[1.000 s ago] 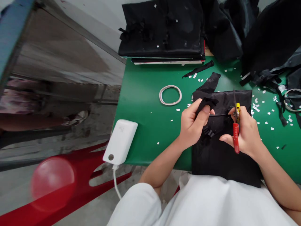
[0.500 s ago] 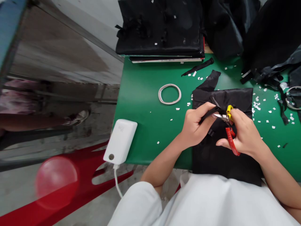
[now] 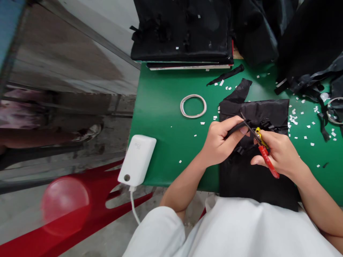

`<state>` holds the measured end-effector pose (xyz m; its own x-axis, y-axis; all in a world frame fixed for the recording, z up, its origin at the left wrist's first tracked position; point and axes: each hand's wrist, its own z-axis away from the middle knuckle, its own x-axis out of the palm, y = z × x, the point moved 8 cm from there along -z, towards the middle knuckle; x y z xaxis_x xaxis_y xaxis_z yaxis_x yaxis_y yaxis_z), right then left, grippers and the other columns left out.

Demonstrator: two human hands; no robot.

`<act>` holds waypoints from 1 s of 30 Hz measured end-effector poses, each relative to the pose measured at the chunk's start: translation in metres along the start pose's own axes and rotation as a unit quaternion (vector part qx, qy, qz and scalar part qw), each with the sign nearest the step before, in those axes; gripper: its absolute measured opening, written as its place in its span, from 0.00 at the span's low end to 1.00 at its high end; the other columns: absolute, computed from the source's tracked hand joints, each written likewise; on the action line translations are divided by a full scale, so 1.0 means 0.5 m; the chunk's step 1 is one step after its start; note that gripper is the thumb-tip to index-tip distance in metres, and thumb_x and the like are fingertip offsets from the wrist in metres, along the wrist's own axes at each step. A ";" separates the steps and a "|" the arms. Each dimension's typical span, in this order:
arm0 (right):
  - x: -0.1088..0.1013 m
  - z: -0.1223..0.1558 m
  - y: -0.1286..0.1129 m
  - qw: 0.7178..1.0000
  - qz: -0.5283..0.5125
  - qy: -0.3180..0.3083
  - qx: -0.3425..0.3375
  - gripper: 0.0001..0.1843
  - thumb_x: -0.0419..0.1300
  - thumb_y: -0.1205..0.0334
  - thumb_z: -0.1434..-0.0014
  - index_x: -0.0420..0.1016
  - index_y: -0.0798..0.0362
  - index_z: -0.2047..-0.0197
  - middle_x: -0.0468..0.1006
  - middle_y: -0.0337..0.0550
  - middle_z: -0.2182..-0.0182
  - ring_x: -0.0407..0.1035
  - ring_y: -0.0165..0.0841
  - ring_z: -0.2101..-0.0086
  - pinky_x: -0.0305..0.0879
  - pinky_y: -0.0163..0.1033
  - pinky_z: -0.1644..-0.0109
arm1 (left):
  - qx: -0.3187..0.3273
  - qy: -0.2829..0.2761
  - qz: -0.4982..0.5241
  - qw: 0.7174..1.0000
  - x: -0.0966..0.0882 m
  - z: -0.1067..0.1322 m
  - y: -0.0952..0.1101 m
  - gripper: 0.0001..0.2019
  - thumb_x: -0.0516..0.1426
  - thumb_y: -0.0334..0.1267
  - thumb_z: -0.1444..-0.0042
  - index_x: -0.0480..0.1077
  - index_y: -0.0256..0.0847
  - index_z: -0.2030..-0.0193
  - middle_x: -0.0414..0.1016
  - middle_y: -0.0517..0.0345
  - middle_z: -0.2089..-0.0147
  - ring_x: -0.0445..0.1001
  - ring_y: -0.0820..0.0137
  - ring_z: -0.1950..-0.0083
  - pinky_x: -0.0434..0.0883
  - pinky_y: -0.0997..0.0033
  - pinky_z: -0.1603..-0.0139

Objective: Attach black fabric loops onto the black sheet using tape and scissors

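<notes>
My left hand (image 3: 219,142) pinches a black fabric strip (image 3: 235,129) between thumb and fingers. In my right hand (image 3: 281,151) is a pair of scissors (image 3: 268,162) with red and yellow handles, its blades pointing up and left at the end of the strip, close to my left fingertips. The blades look almost together. Under both hands lies a black fabric piece (image 3: 257,182), flat on the green table and reaching over its front edge. Small black loops or ties show on it beside the scissors. My fingers partly hide the strip.
A stack of black fabric pieces (image 3: 182,32) stands at the back, with more black fabric (image 3: 311,43) heaped at the right. On the green table (image 3: 166,142) lie a white tape ring (image 3: 193,106), a white power bank (image 3: 138,160) with a cable, and scattered white scraps. A person's shoe (image 3: 89,134) shows left.
The scissors have turned and their blades have come closer together at the strip. My right hand has shifted slightly right and down, while my left hand has moved slightly left with the strip.
</notes>
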<state>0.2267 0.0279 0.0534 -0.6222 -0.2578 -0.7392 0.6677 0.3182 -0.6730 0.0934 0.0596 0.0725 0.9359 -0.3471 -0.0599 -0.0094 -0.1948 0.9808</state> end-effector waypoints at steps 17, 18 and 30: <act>-0.003 -0.009 -0.020 0.992 -0.128 -0.012 -0.001 0.31 0.50 0.36 0.35 0.60 0.53 0.78 0.53 0.30 0.86 0.45 0.21 0.83 0.46 0.30 0.80 | -0.175 -0.054 0.203 0.962 0.013 0.003 -0.055 0.16 0.61 0.48 0.40 0.68 0.37 0.69 0.51 0.71 0.83 0.48 0.85 0.84 0.47 0.79 0.84; -0.003 -0.010 -0.019 0.991 -0.136 -0.012 0.002 0.32 0.50 0.36 0.35 0.59 0.53 0.79 0.52 0.30 0.86 0.45 0.21 0.83 0.45 0.30 0.80 | -0.170 -0.058 0.216 0.960 0.015 0.002 -0.053 0.16 0.60 0.48 0.40 0.68 0.37 0.68 0.50 0.71 0.83 0.48 0.85 0.85 0.46 0.80 0.85; 0.019 0.010 0.009 0.975 -0.189 -0.063 0.098 0.33 0.54 0.29 0.43 0.64 0.53 0.75 0.57 0.32 0.83 0.48 0.24 0.80 0.48 0.33 0.76 | -0.171 -0.062 0.252 0.950 0.027 -0.001 -0.049 0.17 0.62 0.49 0.42 0.66 0.37 0.70 0.51 0.72 0.84 0.47 0.86 0.86 0.45 0.80 0.87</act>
<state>0.2261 0.0225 0.0432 -0.7920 -0.4360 -0.4273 0.4736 0.0028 -0.8807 0.1063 0.0604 0.0477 0.7940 -0.4261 0.4335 -0.3118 0.3267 0.8922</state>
